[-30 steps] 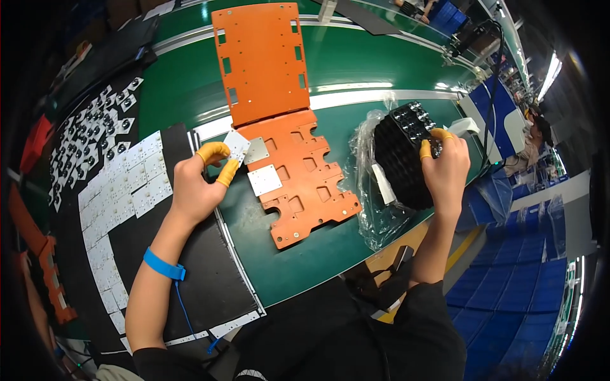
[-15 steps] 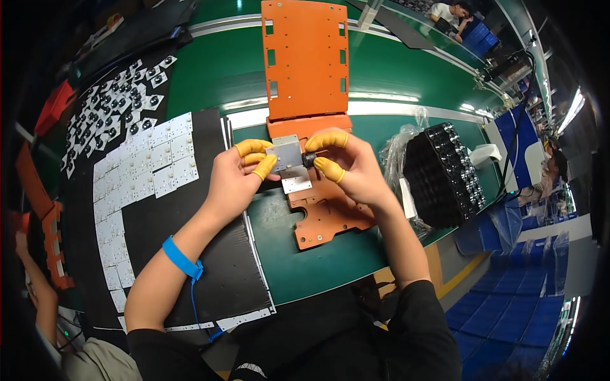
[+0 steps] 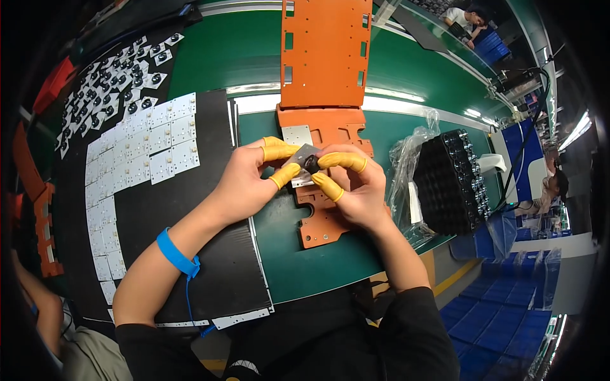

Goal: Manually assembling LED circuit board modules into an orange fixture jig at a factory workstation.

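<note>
My left hand (image 3: 249, 179), with yellow finger cots on its fingertips, pinches a small grey square circuit board (image 3: 300, 156) by its edge. The fingers of my right hand (image 3: 362, 190), also in yellow cots, close on a small round black lens (image 3: 311, 164) and press it against the board's face. Both parts are tilted above an orange fixture (image 3: 325, 230). A pale square board (image 3: 296, 134) lies on that fixture just beyond my left fingertips. The fixture's orange lid (image 3: 325, 57) stands open at the far side.
On the black mat (image 3: 190, 244) at left lie rows of white circuit boards (image 3: 121, 168). Farther back are several boards with black lenses (image 3: 114, 79). To the right stands a black tray of lenses (image 3: 448, 181) beside clear plastic wrap (image 3: 406, 159). A blue wrist strap (image 3: 176, 254) trails a cord.
The board has turned and tilted in my hands, and the lens now lies against its face rather than beside its edge. My right hand has come closer to the left.
</note>
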Demonstrator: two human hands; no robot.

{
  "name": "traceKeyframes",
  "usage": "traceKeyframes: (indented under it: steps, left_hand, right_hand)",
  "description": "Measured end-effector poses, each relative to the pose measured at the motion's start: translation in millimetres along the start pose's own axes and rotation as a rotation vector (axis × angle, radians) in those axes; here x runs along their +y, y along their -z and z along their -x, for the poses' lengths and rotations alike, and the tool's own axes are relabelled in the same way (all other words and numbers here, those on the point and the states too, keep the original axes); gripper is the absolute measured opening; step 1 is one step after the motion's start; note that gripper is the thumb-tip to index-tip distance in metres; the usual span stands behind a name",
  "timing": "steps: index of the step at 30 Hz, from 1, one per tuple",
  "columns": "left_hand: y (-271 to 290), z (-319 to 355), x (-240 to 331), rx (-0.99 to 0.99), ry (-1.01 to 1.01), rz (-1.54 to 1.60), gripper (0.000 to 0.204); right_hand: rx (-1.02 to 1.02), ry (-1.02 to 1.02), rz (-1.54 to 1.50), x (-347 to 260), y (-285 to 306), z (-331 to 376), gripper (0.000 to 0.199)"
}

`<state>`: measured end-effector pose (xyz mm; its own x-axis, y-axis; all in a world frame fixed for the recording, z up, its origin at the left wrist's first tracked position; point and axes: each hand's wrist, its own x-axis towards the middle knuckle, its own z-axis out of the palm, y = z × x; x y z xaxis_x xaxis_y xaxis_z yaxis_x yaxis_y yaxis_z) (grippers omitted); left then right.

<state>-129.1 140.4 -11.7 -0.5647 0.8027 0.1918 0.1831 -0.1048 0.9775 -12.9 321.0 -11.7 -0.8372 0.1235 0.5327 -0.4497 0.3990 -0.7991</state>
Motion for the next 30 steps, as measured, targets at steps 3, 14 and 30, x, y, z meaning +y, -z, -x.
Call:
traceKeyframes:
  steps: [3, 14, 30]
  left_hand:
    - [1, 2, 1, -0.034, -0.04, -0.119, 0.03]
    - [-5, 5, 4, -0.027, -0.27, -0.332, 0.038]
    - [-4, 5, 2, 0.017, -0.302, -0.283, 0.031]
  right_hand:
    - [0.025, 0.08, 0.135, -1, -3, -1, 0.022]
    - [0.047, 0.139, 0.159, -7, -6, 1, 0.019]
    - [-0.123, -0.017, 0.211, -5, 7, -5, 0.045]
